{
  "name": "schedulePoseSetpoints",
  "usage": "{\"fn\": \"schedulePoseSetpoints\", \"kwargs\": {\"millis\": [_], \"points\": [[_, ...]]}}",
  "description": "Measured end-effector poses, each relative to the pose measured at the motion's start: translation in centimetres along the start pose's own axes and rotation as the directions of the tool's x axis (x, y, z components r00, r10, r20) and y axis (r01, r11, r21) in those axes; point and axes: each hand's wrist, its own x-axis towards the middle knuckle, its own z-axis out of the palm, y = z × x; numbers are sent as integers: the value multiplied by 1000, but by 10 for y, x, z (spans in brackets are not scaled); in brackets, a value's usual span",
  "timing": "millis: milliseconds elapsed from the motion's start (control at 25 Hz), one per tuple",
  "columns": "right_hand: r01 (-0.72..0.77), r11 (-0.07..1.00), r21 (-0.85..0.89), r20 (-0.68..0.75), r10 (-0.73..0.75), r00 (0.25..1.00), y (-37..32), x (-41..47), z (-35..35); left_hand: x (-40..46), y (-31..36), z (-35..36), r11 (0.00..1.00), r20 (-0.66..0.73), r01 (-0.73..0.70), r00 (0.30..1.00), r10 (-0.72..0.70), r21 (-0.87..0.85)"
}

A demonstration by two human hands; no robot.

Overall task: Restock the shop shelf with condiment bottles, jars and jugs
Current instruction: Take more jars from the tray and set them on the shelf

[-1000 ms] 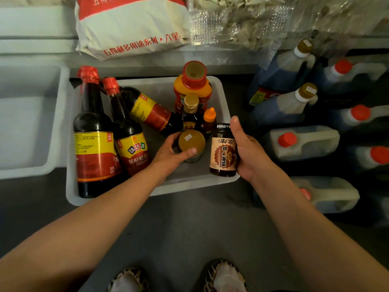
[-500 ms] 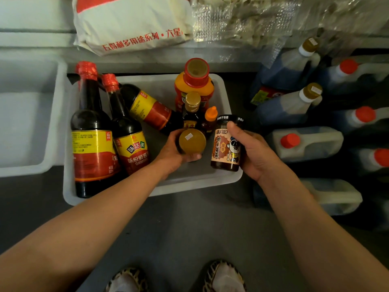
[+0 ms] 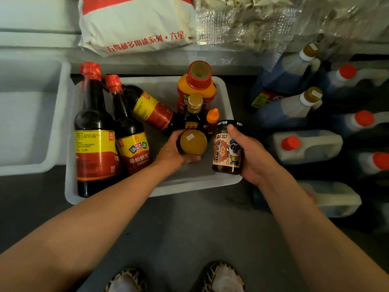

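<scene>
Feet: two patterned shoes [image 3: 223, 277] at the near edge, on the dark floor [image 3: 189, 228].
Forearms: both reach away from the body toward the tray, the left from the near left, the right from the near right.
Tray: a white tray [image 3: 189, 186] sits on the floor straight ahead; its near rim lies just below both hands.
Right hand: the right hand [image 3: 252, 157] is clamped on the labelled jar [image 3: 227, 151], thumb across the front near the black lid, fingers behind it. The jar stands roughly upright, long axis vertical, at the tray's right edge; whether it is lifted off the tray bottom I cannot tell.
Left hand: the left hand [image 3: 172, 150] curls round the gold-lid jar [image 3: 193, 142], thumb along its near side. This jar is upright too, lid facing the camera, inside the tray just left of the labelled jar.
Key relation: each jar is already in its own grip, side by side and close but apart; the jugs lie to the right, so the right hand is the nearer one to that side.
Tall bottles: two dark bottles [image 3: 95, 140] stand at the tray's left; a third bottle [image 3: 151, 110] lies tilted behind them.
Far in tray: a small gold-cap bottle [image 3: 194, 110], an orange-cap bottle [image 3: 211, 121] and an orange squeeze bottle [image 3: 196, 85].
Right side: jugs [image 3: 305, 145] with red and gold caps lie in rows.
Farthest: a printed sack [image 3: 136, 28] and a clear bag [image 3: 252, 22] on a ledge; an empty-looking white bin [image 3: 31, 123] at far left.
Judgement: both jars look ready to be lifted out straight up.
</scene>
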Motion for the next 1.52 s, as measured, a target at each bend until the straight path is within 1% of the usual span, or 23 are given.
{"fn": "schedulePoseSetpoints", "kwargs": {"millis": [80,160,400,480,600,680,760,840,1080,1160,1320,1440,1520], "points": [[8,1000,-11,2,-8,1000,1,-1,-2,0,1,-7,1000,-1,-17,1000,17,22],[27,999,-20,3,-26,1000,2,-2,-5,-2,4,-15,1000,10,-16,1000,16,0],[69,997,-34,-2,-69,998,2,-5,-7,-15,25,-33,990,4,-4,1000,5,-141],[75,997,-29,-4,-75,997,1,-7,-5,-22,35,-37,973,23,4,1000,1,-231],[85,996,13,8,-85,996,-1,-10,-2,-35,47,-45,922,33,15,999,-3,-386],[99,995,27,28,-100,995,-3,-11,2,-41,54,-52,878,34,61,998,-51,-474],[109,994,14,53,-110,993,-5,-13,6,-47,60,-59,837,58,105,994,-87,-537],[114,993,0,71,-114,991,-6,-14,10,-52,69,-65,803,88,114,993,-77,-585],[127,992,17,77,-128,989,-15,-14,22,-57,86,-78,737,123,101,992,-25,-668],[139,990,26,83,-141,987,-18,-14,25,-57,91,-81,729,130,99,991,-13,-677],[154,988,18,95,-155,983,-24,-11,34,-54,103,-84,715,135,119,990,-35,-689],[170,984,49,78,-173,982,-28,-6,40,-48,107,-88,652,157,146,987,-42,-744],[189,979,74,63,-194,979,-32,-3,45,-41,105,-93,583,165,132,986,4,-802]]}}
